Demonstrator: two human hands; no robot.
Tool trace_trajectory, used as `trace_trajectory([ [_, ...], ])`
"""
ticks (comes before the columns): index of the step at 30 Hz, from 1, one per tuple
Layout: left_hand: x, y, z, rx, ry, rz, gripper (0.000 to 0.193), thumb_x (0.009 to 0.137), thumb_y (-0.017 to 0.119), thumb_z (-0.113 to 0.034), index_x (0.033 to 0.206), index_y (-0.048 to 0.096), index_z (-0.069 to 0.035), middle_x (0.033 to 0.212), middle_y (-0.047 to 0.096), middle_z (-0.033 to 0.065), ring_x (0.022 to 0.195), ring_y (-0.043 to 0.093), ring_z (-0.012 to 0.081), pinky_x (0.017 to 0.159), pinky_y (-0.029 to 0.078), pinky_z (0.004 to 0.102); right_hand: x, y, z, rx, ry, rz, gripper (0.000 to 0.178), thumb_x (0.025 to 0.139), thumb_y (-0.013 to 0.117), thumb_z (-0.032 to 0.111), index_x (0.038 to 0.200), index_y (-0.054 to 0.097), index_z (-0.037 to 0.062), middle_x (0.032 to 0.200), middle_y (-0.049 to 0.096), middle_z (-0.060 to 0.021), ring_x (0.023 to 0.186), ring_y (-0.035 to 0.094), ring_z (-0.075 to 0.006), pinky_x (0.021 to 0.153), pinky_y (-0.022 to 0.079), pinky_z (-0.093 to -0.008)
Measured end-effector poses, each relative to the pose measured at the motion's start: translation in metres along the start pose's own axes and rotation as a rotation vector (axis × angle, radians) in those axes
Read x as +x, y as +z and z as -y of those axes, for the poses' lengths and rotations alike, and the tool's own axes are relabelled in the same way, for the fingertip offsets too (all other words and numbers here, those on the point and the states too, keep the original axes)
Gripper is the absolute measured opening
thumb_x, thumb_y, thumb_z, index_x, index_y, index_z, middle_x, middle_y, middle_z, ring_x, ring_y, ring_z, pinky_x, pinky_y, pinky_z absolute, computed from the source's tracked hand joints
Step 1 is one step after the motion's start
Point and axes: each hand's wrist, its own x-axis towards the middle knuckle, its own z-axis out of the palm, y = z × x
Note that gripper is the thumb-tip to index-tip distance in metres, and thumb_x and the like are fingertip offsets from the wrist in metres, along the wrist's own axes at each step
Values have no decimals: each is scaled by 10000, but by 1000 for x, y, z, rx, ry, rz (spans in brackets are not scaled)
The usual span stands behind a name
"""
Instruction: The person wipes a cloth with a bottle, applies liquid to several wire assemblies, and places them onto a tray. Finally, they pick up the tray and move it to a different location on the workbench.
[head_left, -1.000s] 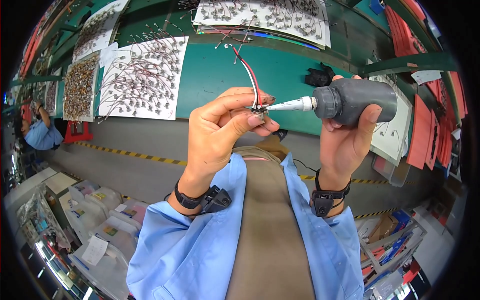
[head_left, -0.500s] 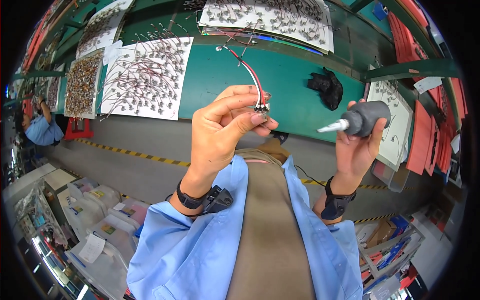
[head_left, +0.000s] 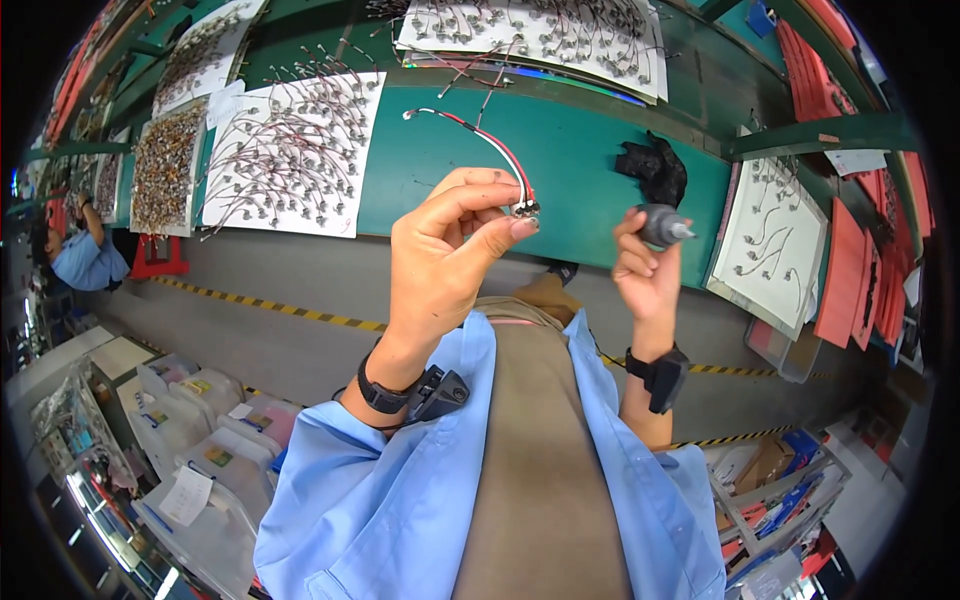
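My left hand (head_left: pixel 447 232) pinches a small wired component (head_left: pixel 525 208) between thumb and fingertips. Its red, white and black wires (head_left: pixel 497 148) arc up and to the left, ending in a small white plug (head_left: pixel 408 115). Off to the right, my right hand (head_left: pixel 645 270) is wrapped round a dark grey squeeze bottle (head_left: pixel 660 227). The bottle's pale nozzle (head_left: pixel 684 231) points right, away from the component. Both hands are held up in front of the near edge of the green bench (head_left: pixel 440 160).
White boards covered with wired components lie at left (head_left: pixel 300 150) and at the back (head_left: pixel 535 35). A third board (head_left: pixel 775 240) at right bears several. Something black and crumpled (head_left: pixel 655 170) lies on the bench. Plastic bins (head_left: pixel 215 465) stand at lower left. Far left is another person (head_left: pixel 88 255).
My right hand has moved left and turned the bottle, so its nozzle swings from pointing left to pointing right. The wires in my left hand have tipped further left.
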Motion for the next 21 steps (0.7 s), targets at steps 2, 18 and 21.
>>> trace_trajectory([
  [2,1,3,3,4,-16,-9,195,727,628,68,920,601,56,990,537,102,800,551,122,682,445,219,11,-31,1,38,46,-62,657,718,658,448,1056,448,-74,833,544,-81,465,345,-82,391,292,-206],
  [18,14,68,85,60,-39,-308,186,741,612,82,924,586,61,963,536,84,756,544,100,684,452,218,106,-126,159,87,198,-483,510,815,498,253,1183,312,-48,792,575,-92,495,397,-126,420,319,-223],
  [21,8,69,88,78,6,-380,181,734,611,85,911,592,55,954,535,82,738,546,98,667,453,216,107,-132,163,42,241,-486,489,805,482,210,1183,309,-47,795,580,-101,500,405,-131,422,319,-224],
])
